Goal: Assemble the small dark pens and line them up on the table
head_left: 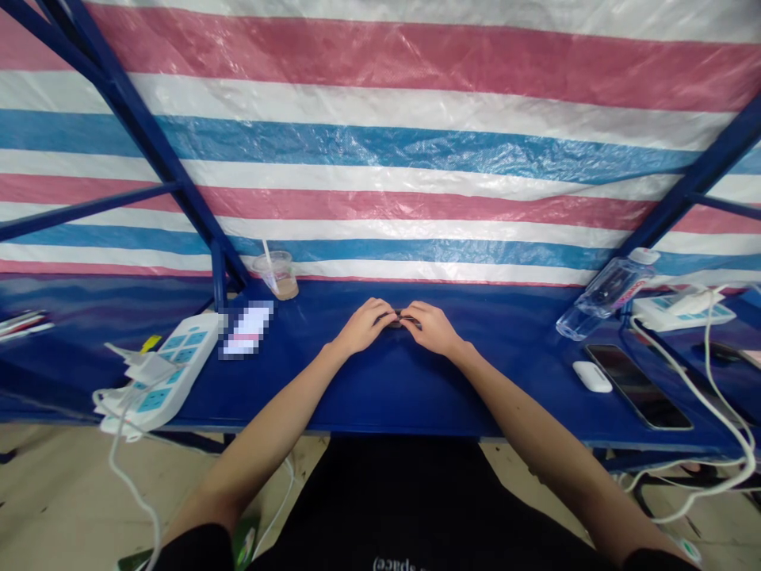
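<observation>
Both my hands meet over the middle of the blue tabletop [392,396], close to its far side. My left hand [364,325] curls its fingers round one end of a small dark object [397,314]. From the other side, my right hand [435,328] closes on the same object. Most of it is hidden behind my fingers, so its kind does not show; the visible part looks thin and dark. Both forearms reach in from the lower corners, and the fingertips almost touch.
To the left are a white power strip [178,357] with plugs, a pixelated pale item [246,329] and a plastic cup [279,277] with a straw. At right stand a water bottle [606,293], a white earbud case [592,377], a phone [639,386] and another power strip [659,315] with cables.
</observation>
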{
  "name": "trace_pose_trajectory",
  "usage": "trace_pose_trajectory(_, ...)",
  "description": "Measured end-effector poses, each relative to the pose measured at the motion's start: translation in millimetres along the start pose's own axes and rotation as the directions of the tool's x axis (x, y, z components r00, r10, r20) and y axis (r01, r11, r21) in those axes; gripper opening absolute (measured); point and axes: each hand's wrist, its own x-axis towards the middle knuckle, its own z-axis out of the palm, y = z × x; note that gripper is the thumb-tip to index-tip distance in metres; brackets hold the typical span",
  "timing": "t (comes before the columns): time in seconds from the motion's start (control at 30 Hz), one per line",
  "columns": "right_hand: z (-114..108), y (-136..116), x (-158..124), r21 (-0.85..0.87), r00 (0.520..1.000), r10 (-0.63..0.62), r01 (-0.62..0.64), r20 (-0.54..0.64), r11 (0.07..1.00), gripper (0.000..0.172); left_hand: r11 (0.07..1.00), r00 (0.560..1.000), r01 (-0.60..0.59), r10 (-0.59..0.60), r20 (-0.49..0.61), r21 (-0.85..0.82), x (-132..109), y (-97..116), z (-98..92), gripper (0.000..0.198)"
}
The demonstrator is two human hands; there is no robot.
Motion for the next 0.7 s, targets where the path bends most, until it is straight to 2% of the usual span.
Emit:
trace_pose_trajectory(0.17, -1.0, -1.3, 0.8, 0.006, 1.0, 0.004, -0.004, -0.013, 1.0, 0.014, 0.999, 1.0, 0.027, -0.027, -0.008, -0.023, -0.6, 0.0, -0.3, 0.028)
trace_pose_trajectory(0.33, -1.2, -1.6, 1.1, 0.006, 1.0, -0.005, 0.005, -0.009, 1.0, 0.012, 1.0, 1.0, -0.012, 0.012, 0.017, -0.009, 0.1, 0.6, -0.5, 0.028)
trace_pose_trajectory(0.5, -1.5, -2.2, 1.4, -0.002, 1.0, -0.004, 0.004, -0.014, 1.0, 0.013, 1.0, 1.0, 0.021, -0.02, 0.019, -0.014, -0.8, -0.3, 0.7, 0.027)
trace_pose_trajectory(0.7, -1.6, -2.6, 1.2, 0.008, 1.0, -0.004, 0.004, -0.016, 1.0, 0.014, 1.0, 1.0, 0.005, -0.005, 0.014, -0.02, -1.5, 0.2, 1.2, 0.024)
